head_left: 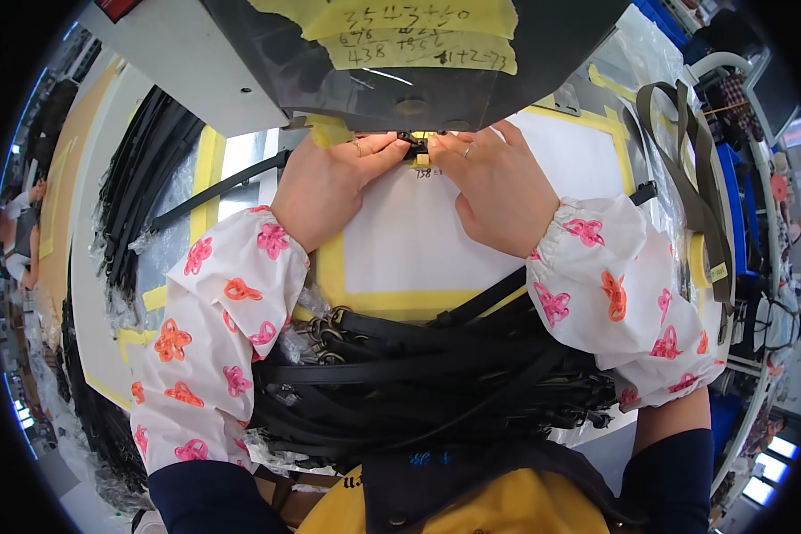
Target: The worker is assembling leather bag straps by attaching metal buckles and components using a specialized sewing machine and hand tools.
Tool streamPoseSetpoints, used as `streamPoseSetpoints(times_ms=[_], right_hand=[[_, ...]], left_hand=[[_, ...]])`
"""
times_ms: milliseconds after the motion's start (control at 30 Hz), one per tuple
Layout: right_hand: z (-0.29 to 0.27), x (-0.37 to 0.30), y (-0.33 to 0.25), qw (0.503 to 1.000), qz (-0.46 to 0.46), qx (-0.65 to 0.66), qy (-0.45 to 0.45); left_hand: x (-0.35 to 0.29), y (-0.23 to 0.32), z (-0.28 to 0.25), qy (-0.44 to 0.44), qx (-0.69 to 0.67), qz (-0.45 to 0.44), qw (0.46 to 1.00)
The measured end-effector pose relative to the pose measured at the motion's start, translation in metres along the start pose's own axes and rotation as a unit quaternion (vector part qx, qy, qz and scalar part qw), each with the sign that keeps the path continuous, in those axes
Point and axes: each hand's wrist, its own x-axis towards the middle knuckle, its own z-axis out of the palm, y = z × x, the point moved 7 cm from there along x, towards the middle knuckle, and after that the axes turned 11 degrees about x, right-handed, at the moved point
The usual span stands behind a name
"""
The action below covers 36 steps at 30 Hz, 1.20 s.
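Beneath the overhanging grey machine head [383, 89], my two hands meet at its small black working point. My left hand [323, 189] lies on the left, with thumb and index finger pressed together on a black strap [222, 187]. That strap comes out past the left wrist and slants down to the left. From the other side my right hand [505, 191] reaches in, its fingertips closed on the strap's dark end at the working point. A short black strap end [643, 192] shows past the right wrist. The fingertips and the machine head partly hide the held part.
A heap of black straps with metal rings [418, 383] lies between me and the taped white work sheet [400, 249]. More black straps [147, 169] hang at the left. Olive webbing [685, 169] and a yellow tape roll [699, 258] are on the right.
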Motion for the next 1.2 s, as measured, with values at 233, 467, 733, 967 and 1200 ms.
streamPoseSetpoints(times_ms=[233,467,733,967,1200], right_hand=[[0.000,0.002,0.003,1.000,0.008,-0.006,-0.019],[-0.001,0.002,0.002,1.000,0.006,0.001,-0.010],[-0.001,0.001,0.002,1.000,-0.012,0.008,0.006],[-0.001,-0.003,-0.002,1.000,-0.014,-0.005,0.022],[-0.001,-0.003,-0.002,1.000,-0.012,0.005,0.017]], left_hand=[[0.001,-0.003,0.002,0.000,-0.014,-0.024,1.000],[0.001,-0.001,-0.001,0.011,0.006,-0.012,1.000],[0.002,0.003,-0.002,0.011,0.004,-0.003,1.000],[0.000,0.008,-0.005,0.019,0.009,-0.005,1.000],[-0.002,0.007,-0.002,0.024,0.006,-0.007,1.000]])
